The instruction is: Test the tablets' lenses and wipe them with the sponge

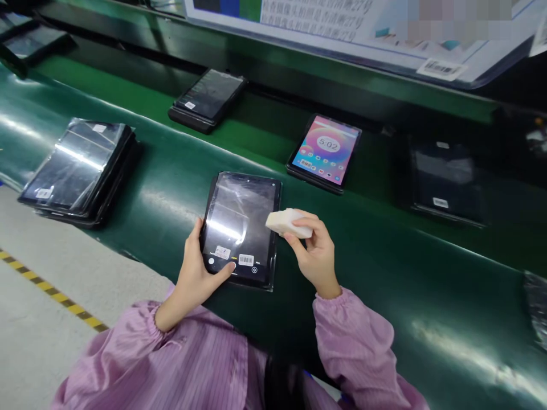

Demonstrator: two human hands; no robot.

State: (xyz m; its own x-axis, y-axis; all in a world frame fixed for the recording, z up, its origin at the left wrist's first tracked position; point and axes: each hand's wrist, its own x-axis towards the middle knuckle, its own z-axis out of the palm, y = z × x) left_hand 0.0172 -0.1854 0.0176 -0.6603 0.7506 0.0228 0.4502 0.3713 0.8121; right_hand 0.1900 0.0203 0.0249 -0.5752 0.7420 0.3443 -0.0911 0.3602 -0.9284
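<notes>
A dark tablet (241, 219) in a clear plastic sleeve lies on the green conveyor belt (384, 273) right in front of me, its screen showing a camera-style interface and barcode stickers. My left hand (194, 273) grips its lower left edge, thumb pressed on the bottom of the screen. My right hand (316, 250) pinches a small white folded cloth or sponge block (287, 222) just over the tablet's right edge. Both of my sleeves are pink.
A stack of bagged tablets (79, 168) sits at the left. Farther back lie a dark tablet (209, 99), a lit tablet with a colourful clock screen (325, 151) and another dark bagged tablet (447, 179). A printed instruction board (342, 23) stands behind. Floor with yellow-black tape (51, 290) lies lower left.
</notes>
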